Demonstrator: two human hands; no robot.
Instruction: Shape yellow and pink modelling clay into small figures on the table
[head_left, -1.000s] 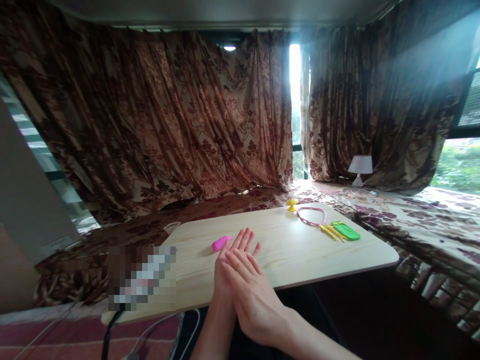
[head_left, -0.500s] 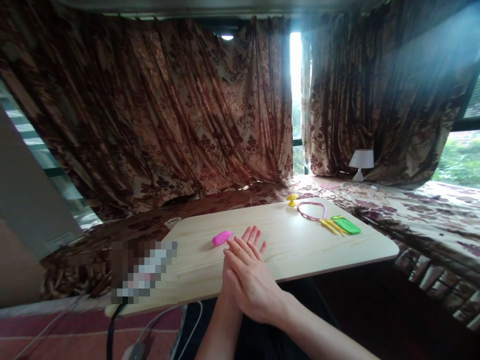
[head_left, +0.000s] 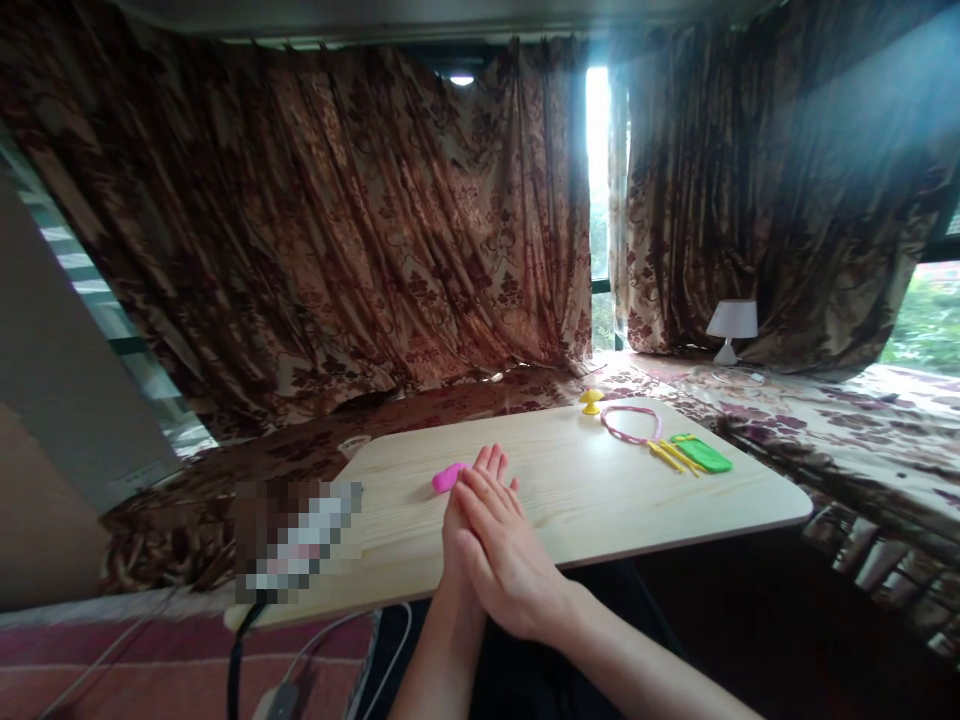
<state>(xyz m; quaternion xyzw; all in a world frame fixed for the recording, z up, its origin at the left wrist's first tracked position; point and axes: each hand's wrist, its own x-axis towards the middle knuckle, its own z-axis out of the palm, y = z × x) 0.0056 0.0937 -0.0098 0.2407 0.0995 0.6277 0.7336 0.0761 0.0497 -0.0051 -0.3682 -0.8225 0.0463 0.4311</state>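
Observation:
My right hand [head_left: 504, 555] lies flat on top of my left hand [head_left: 459, 520], palms pressed together, over the near edge of the light wooden table [head_left: 600, 490]. Fingers of both hands are stretched out. Whether anything lies between the palms is hidden. A pink lump [head_left: 448, 477] rests on the table just beyond my left fingertips, apart from them.
At the table's far right lie a yellow mushroom-shaped piece [head_left: 591, 400], a pink cord loop [head_left: 628, 423], yellow sticks [head_left: 673, 456] and a green flat piece [head_left: 703, 454]. A blurred patch [head_left: 300, 540] sits at the table's left. Cables [head_left: 330, 650] hang below. A white lamp [head_left: 730, 330] stands by the curtains.
My hands have slid over each other: the right hand now covers more of the left, whose fingertips show less. The view shifted slightly left and up.

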